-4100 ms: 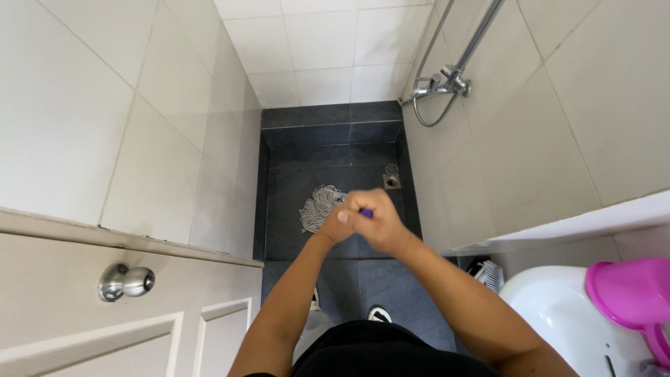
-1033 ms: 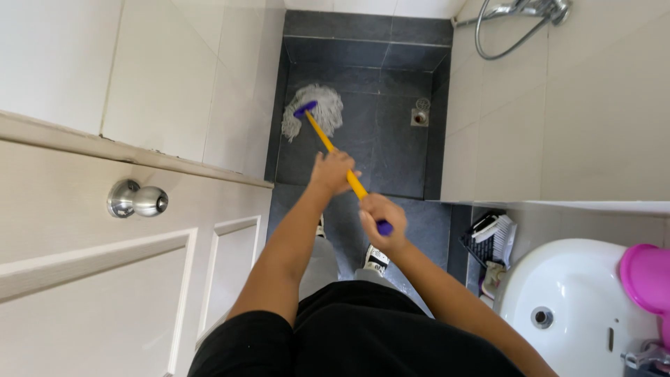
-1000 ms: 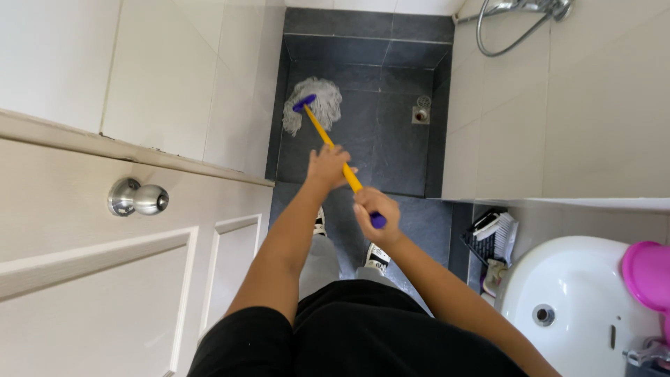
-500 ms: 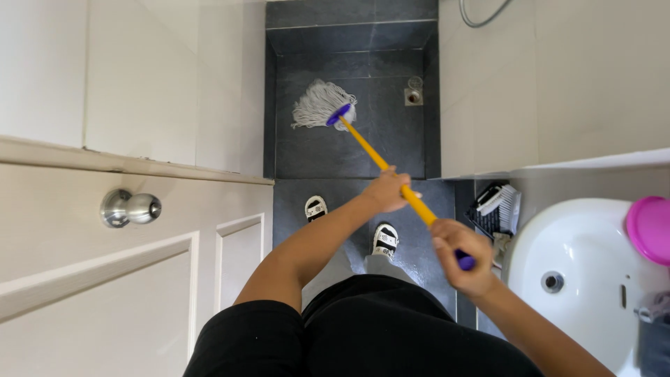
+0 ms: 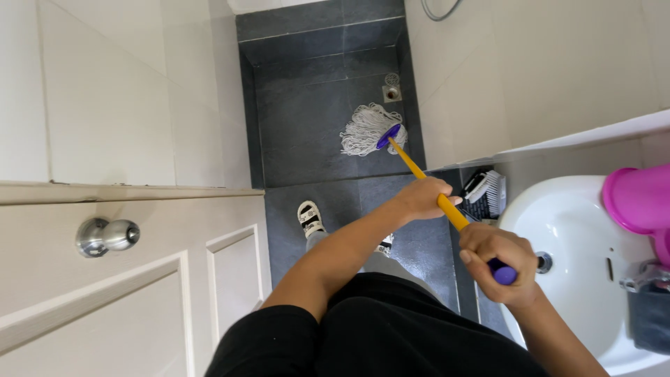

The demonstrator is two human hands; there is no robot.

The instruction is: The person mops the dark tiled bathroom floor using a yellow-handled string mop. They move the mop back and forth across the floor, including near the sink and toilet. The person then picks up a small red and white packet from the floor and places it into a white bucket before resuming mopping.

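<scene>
A home bathroom: pale wall tiles (image 5: 105,105) enclose a dark tiled floor (image 5: 314,105) with a floor drain (image 5: 391,91) at the far end, a white washbasin (image 5: 572,258) on the right, and a panelled door (image 5: 139,293) with a round metal knob (image 5: 106,235) near left.

Stringy white cotton mop head (image 5: 368,130) on matt dark stone floor (image 5: 307,105); glossy plastic yellow handle (image 5: 426,183); polished metal doorknob (image 5: 106,235) at nine o'clock.

Both hands grip a yellow-handled string mop (image 5: 370,130): left hand (image 5: 421,199) ahead, right hand (image 5: 497,264) at the purple end, beside a white basin (image 5: 569,230).
</scene>
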